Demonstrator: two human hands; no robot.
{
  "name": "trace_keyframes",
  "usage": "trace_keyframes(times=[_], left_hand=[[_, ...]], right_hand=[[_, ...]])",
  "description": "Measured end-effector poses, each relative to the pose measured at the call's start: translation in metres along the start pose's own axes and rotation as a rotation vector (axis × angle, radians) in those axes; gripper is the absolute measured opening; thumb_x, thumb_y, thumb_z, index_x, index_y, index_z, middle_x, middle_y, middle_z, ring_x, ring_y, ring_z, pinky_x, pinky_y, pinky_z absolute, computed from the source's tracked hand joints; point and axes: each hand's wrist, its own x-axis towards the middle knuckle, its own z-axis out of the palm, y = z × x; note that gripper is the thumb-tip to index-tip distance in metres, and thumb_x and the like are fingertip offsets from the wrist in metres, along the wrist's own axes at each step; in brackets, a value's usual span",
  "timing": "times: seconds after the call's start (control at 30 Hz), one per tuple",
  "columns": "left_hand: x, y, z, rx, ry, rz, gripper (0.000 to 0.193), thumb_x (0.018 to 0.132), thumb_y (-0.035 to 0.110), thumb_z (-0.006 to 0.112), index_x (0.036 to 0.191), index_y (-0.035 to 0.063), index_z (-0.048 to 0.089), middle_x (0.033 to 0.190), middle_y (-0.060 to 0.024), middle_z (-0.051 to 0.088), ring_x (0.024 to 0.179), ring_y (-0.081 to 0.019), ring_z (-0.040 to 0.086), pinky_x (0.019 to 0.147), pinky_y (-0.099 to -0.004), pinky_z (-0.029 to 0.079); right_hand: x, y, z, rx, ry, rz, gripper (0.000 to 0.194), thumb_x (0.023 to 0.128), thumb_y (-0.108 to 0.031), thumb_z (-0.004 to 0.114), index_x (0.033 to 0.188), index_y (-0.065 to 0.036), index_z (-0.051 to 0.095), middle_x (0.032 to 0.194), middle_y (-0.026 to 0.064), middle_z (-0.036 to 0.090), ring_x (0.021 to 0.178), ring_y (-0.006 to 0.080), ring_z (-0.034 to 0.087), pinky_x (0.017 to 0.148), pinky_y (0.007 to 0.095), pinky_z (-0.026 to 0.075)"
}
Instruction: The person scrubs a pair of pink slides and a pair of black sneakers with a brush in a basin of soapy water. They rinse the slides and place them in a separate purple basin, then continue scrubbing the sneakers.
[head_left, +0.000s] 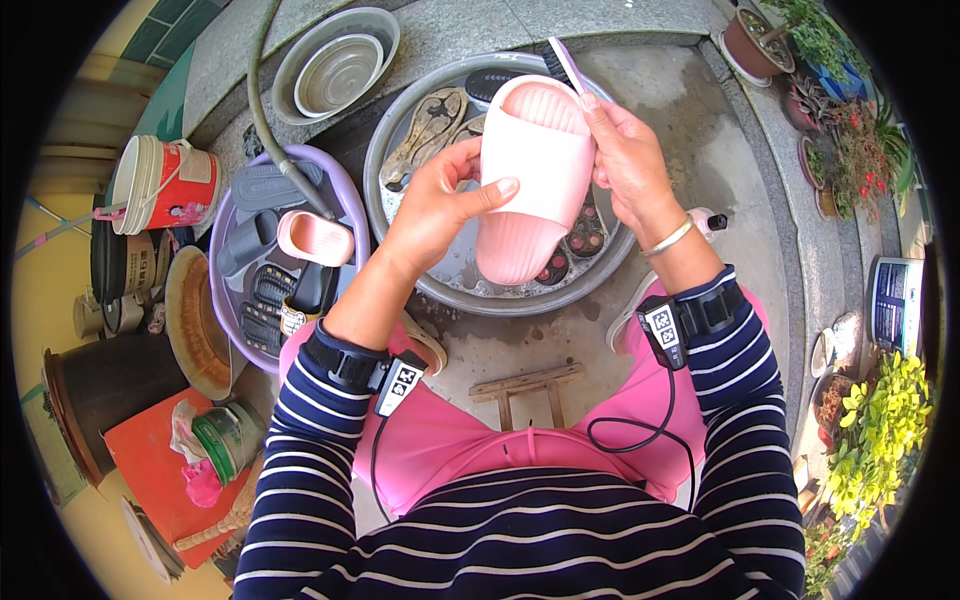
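Note:
A pink slide slipper (534, 169) is held up over a wide metal basin (465, 300). My left hand (454, 199) grips its left side, thumb lying across the strap. In my right hand (628, 154) is the handle of a scrubbing brush (568, 61), its dark bristles facing left, beside the slipper's upper end. Fingers of that hand also touch the slipper's right edge. Sudsy water fills the basin. A worn shoe sole (429, 133), a black shoe (491, 84) and dark soles with pinkish spots (586, 234) lie in it, partly hidden by the slipper and hands.
Left of the basin, a purple tub (225, 315) holds another pink slipper (316, 238) and several dark slippers; a hose (264, 112) runs into it. Nested metal bowls (337, 71) stand behind. A small bottle (706, 222) is at right, and a wooden stool (525, 381) between my legs.

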Motion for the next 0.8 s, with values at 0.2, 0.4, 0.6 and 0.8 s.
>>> trace_keyframes(times=[0.2,0.4,0.6,0.8], left_hand=[[-0.003,0.008,-0.006,-0.189,-0.024,-0.08,0.052,0.092,0.024,0.071,0.135,-0.0014,0.056,0.121,-0.0079,0.068,0.111,-0.0159,0.062,0.099,-0.0316,0.046],[-0.003,0.009,-0.004,-0.348,0.023,-0.107,0.053,0.096,0.031,0.065,0.136,-0.0005,0.055,0.125,-0.0073,0.066,0.116,-0.0166,0.06,0.101,-0.0329,0.045],[0.0,0.004,-0.006,-0.424,0.065,-0.067,0.051,0.097,0.031,0.063,0.137,-0.0003,0.055,0.128,-0.0085,0.065,0.12,-0.0195,0.06,0.104,-0.0355,0.044],[0.0,0.001,-0.011,-0.476,0.127,-0.083,0.056,0.098,0.032,0.06,0.14,-0.0032,0.05,0.136,-0.0155,0.06,0.127,-0.0274,0.056,0.111,-0.0452,0.04]], right_hand=[[-0.001,-0.008,-0.004,-0.025,-0.142,-0.06,0.046,0.098,-0.033,0.067,0.13,0.0,0.061,0.081,-0.0043,0.063,0.052,-0.0011,0.038,0.043,0.0164,0.028],[-0.003,-0.016,-0.005,0.02,-0.229,-0.1,0.056,0.093,-0.031,0.074,0.136,0.001,0.056,0.091,-0.0021,0.066,0.055,-0.0032,0.038,0.043,0.0153,0.026],[-0.006,-0.02,-0.005,0.028,-0.295,-0.126,0.061,0.09,-0.025,0.076,0.14,0.0,0.052,0.101,-0.0015,0.066,0.058,-0.0039,0.04,0.044,0.0147,0.027],[-0.008,-0.02,-0.003,0.012,-0.405,-0.134,0.074,0.085,-0.018,0.08,0.147,-0.002,0.044,0.107,-0.0022,0.065,0.063,-0.0037,0.043,0.046,0.015,0.031]])
